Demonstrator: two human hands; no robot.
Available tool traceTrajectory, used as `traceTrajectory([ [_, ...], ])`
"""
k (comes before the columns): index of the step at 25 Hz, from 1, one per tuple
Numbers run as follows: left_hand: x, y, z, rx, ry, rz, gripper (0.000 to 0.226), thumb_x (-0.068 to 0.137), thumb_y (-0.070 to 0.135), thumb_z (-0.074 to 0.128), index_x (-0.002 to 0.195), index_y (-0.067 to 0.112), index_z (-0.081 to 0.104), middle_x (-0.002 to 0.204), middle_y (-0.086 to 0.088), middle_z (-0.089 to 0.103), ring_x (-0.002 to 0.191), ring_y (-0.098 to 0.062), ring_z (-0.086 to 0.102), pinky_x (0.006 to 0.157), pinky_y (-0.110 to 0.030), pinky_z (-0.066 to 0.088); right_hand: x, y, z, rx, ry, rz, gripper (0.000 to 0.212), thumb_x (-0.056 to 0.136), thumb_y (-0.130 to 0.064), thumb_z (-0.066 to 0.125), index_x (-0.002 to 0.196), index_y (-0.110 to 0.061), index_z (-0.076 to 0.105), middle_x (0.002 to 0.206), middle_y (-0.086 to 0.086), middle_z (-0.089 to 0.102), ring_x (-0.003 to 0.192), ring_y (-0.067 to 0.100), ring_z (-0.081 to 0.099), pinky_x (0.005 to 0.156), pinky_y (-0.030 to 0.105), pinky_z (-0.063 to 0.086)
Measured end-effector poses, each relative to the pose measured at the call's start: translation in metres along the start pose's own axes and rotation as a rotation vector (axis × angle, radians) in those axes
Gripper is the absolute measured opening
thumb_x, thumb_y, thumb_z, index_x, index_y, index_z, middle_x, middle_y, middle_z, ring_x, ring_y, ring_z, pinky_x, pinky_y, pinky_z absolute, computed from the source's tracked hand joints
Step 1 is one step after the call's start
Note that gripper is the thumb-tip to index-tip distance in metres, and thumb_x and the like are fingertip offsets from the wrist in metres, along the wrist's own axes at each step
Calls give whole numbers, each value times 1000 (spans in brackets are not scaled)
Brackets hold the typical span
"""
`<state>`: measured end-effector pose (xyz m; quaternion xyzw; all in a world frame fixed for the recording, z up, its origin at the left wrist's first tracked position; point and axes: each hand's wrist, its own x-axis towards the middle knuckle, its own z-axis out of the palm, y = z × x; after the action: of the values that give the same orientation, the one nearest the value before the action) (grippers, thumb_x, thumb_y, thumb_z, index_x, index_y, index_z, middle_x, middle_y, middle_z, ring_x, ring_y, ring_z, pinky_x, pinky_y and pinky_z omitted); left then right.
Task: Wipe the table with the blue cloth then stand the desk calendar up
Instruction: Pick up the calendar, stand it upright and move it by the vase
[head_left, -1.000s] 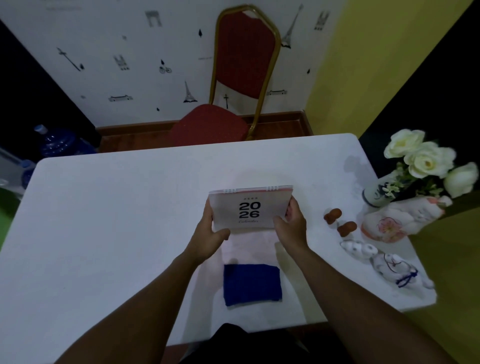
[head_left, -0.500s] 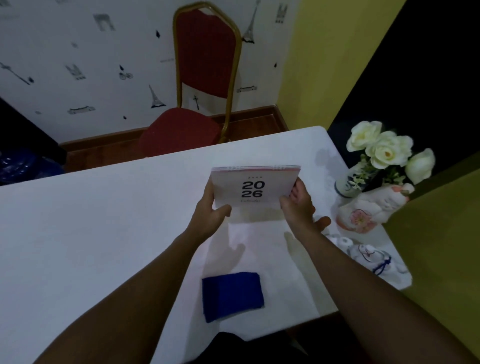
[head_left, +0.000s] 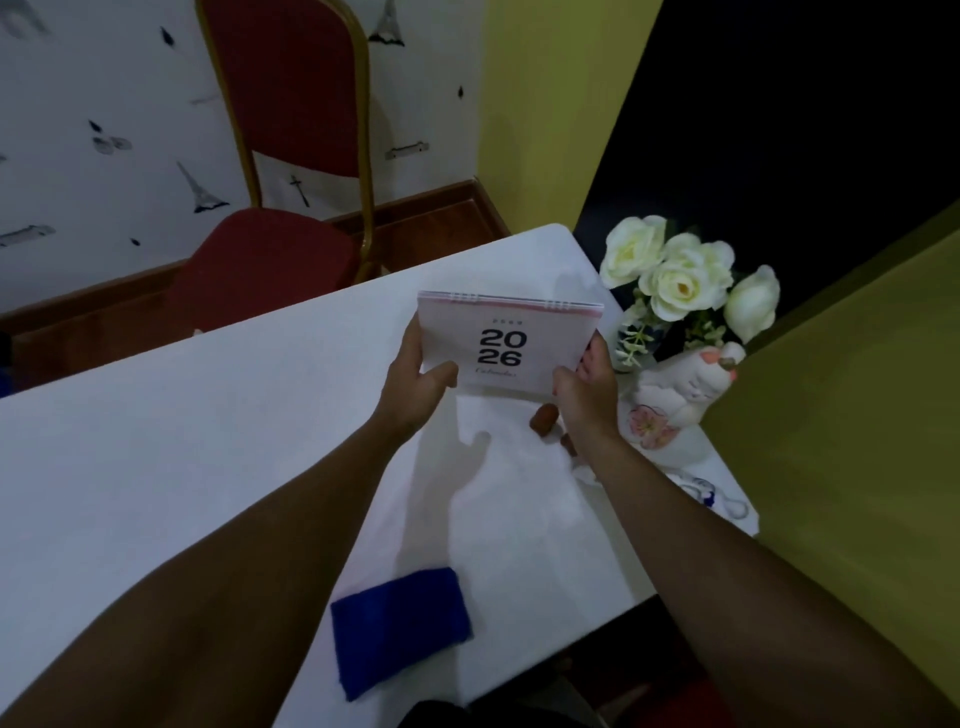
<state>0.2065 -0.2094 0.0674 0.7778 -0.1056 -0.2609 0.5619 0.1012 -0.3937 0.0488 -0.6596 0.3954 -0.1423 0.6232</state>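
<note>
Head view: the desk calendar (head_left: 508, 347) is being held upright above the far right part of the white table (head_left: 208, 431), cover facing the camera, reading "2026", spiral binding along its top edge. The left hand (head_left: 415, 382) is gripping its left edge, thumb on the front; the right hand (head_left: 587, 387) is clamping the lower right corner. The blue cloth (head_left: 400, 626) is lying folded near the front edge, well apart from the calendar. White flowers (head_left: 680, 275), a pale figurine (head_left: 675, 400) and a small brown object (head_left: 543, 418) are crowding the right side. Compared with a second ago, the calendar is sitting further right, nearer the flowers.
</note>
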Motion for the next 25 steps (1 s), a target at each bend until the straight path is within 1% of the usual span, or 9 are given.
traceTrajectory([
  [5,13,-5,14,-8,-9,-23,85,81,22,59,161,27,32,154,-7,50,141,-34,51,105,-60,56,4,15,-5,20,33,20,72,71,-1,51,136,-33,53,107,-22,71,93,-11,67,69,13,55],
  [9,16,-8,19,-1,-22,-35,82,84,25,56,161,26,30,155,-7,47,140,-32,51,104,-55,58,3,16,-7,30,27,56,73,67,2,46,114,-54,55,98,-25,74,87,-12,68,57,13,54],
  [11,16,-10,17,30,-36,-28,82,86,26,57,163,26,27,157,-6,45,142,-31,49,107,-53,56,2,16,-9,6,18,59,75,68,3,46,112,-58,53,100,-27,73,89,-11,68,54,13,53],
  [15,13,-15,12,126,-45,-15,71,107,26,53,167,33,16,171,3,33,156,-30,37,119,-57,40,-3,21,-12,-32,51,20,73,73,1,46,129,-45,56,118,-16,71,102,-2,64,54,9,52],
  [17,9,-18,10,178,-7,-41,68,110,27,48,168,33,13,174,5,26,160,-29,30,123,-60,32,-8,25,-12,-65,99,5,69,75,-2,47,137,-32,56,121,-11,71,106,8,66,68,15,55],
  [19,4,-18,10,185,17,-44,66,110,23,46,168,32,17,173,5,31,159,-30,34,124,-61,33,-15,28,-10,-89,111,-19,65,75,0,46,132,-30,60,107,-28,72,101,-6,66,70,8,51],
  [21,-1,-14,14,157,21,-33,64,108,17,46,166,32,24,167,4,42,152,-30,44,119,-61,41,-20,26,-6,-54,118,-15,68,73,4,44,126,-34,64,90,-46,66,87,-23,62,61,-1,46],
  [23,-1,-9,17,142,25,-42,64,106,13,47,164,31,28,161,4,48,146,-30,50,115,-59,46,-23,23,-5,6,132,23,69,71,7,43,115,-39,69,86,-50,64,83,-27,61,59,-2,45],
  [25,2,-4,20,144,9,-51,65,105,13,47,163,32,28,160,3,50,145,-31,51,112,-59,47,-26,21,-6,66,145,43,69,71,10,44,101,-48,68,88,-47,67,87,-25,63,65,0,48],
])
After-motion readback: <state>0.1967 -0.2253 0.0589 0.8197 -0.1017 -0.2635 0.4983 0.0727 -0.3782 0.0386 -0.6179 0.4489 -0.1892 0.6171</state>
